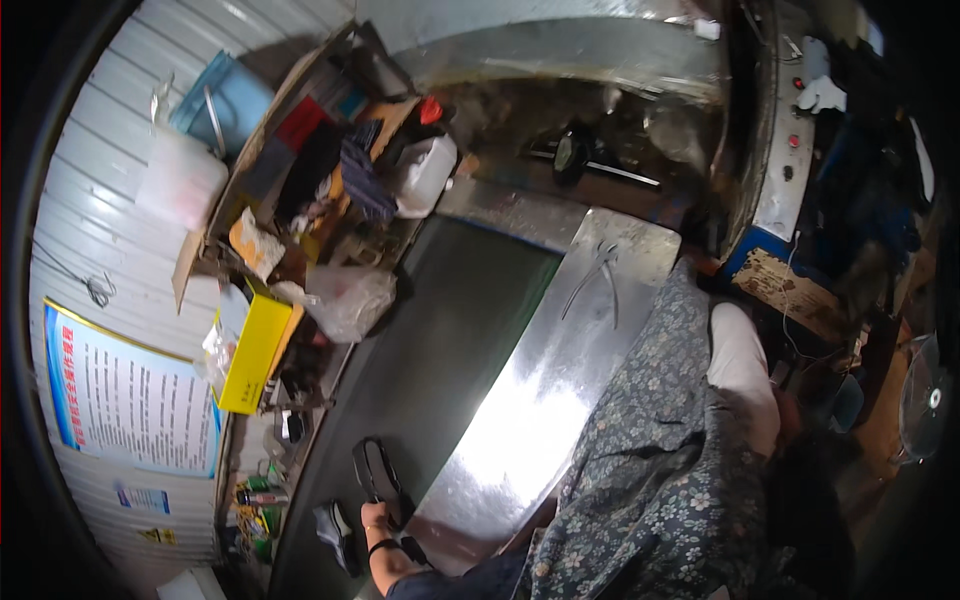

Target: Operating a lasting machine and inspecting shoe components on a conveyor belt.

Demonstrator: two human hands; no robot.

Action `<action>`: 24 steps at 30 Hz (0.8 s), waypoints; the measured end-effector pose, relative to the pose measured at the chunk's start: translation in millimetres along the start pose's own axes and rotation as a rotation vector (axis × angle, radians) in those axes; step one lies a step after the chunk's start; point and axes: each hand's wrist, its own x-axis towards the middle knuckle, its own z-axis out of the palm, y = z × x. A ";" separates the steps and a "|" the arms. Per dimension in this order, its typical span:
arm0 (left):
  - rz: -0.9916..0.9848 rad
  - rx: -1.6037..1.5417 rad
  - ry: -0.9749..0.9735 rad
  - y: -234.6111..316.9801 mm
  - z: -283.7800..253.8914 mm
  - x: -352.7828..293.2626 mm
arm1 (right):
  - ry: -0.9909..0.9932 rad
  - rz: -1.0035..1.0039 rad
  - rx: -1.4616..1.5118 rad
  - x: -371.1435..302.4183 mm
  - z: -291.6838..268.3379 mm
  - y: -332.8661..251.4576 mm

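Observation:
My left hand [375, 515] reaches in from the lower edge, with a dark band round its wrist. Its fingers are closed on a black shoe [377, 470] over the dark belt. Close beside that hand, to its left, rests a second shoe [336, 536], dark with a greyish shine. A pair of pliers [602, 280] with long pale handles lies apart from the hand, near the far end of a shiny metal plate [500, 430]. My right hand is not in view. A dark floral apron [640, 440] covers my lap right of the plate.
A dark green belt [465, 300] runs along the plate. Left of it, a shelf holds a yellow box [255, 350], a plastic bag [350, 300] and a white plastic container [425, 175]. A machine panel with red buttons [790, 140] stands far right; a fan [925, 398] is below it.

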 end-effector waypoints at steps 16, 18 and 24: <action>0.986 -0.558 -0.763 379.2 96.4 -318.0 | 0.462 -1.012 0.394 3.2 -94.7 -403.7; 1.283 -0.316 -0.840 403.1 94.3 -344.7 | 0.691 -0.832 0.475 -15.1 -92.5 -386.2; 1.303 -0.762 -0.950 456.3 136.3 -377.7 | 0.338 -0.721 0.128 -28.2 -45.2 -331.1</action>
